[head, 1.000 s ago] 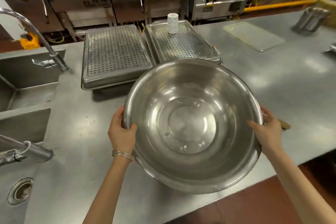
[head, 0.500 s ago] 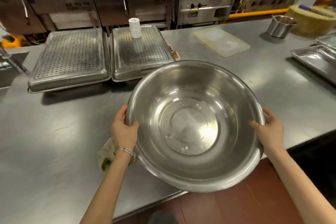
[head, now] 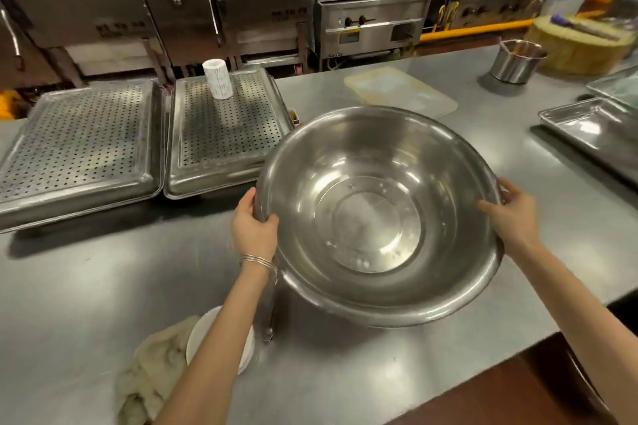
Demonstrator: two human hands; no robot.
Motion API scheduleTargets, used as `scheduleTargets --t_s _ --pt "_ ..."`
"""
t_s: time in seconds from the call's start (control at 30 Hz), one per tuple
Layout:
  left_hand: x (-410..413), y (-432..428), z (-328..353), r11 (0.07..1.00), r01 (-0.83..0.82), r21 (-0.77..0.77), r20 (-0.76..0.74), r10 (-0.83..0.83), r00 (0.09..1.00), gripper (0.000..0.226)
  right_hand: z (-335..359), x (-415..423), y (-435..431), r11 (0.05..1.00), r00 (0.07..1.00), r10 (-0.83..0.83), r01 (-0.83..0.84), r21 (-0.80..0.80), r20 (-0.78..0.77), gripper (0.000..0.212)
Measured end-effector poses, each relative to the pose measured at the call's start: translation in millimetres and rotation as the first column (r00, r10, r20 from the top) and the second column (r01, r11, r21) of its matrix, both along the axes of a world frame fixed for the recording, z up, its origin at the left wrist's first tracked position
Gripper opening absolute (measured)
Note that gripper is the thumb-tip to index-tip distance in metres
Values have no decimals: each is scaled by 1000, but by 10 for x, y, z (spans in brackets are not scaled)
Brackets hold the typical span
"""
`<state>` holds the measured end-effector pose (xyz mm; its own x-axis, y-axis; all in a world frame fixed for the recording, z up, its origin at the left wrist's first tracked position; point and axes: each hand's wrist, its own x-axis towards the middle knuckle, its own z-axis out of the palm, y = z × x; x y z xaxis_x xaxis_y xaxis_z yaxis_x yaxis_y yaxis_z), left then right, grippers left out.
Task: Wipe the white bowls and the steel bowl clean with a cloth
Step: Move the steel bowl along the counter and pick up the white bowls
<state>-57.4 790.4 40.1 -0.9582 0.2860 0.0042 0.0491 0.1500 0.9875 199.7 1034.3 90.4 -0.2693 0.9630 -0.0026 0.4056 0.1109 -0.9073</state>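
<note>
A large steel bowl (head: 376, 217) is held above the steel counter, tipped toward me so its inside shows. My left hand (head: 253, 226) grips its left rim and my right hand (head: 511, 214) grips its right rim. Under my left forearm a white bowl (head: 198, 333) sits on the counter, partly hidden by the arm. A crumpled beige cloth (head: 152, 369) lies beside that bowl on its left, touching it.
Two perforated steel trays (head: 79, 148) (head: 224, 134) lie at the back left, a white roll (head: 216, 79) standing on the right one. A pale cutting board (head: 400, 90), a steel cup (head: 516, 60) and flat steel trays (head: 587, 124) are at the right. The counter's front edge (head: 448, 379) runs diagonally.
The view has swung right and the sink has left the frame. The steel bowl has moved right over the counter in both hands. The cloth and white bowl have come into sight.
</note>
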Motion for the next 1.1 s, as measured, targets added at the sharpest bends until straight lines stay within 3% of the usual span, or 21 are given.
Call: scheduleTargets --t_s 0.27,0.53,1.1 --pt "-239 1003 -234 995 -46 -88 -3 46 999 62 -232 -417 1203 997 998 59 -59 -44 11 56" --pt "-261 1774 -453 965 -194 -178 23 201 979 59 -613 -744 2172 990 988 133 -128 -65 81 58" --pt "-359 2270 -794 929 -221 -297 -4 230 973 55 -1075 -1038 2871 964 961 255 -244 -107 106 55"
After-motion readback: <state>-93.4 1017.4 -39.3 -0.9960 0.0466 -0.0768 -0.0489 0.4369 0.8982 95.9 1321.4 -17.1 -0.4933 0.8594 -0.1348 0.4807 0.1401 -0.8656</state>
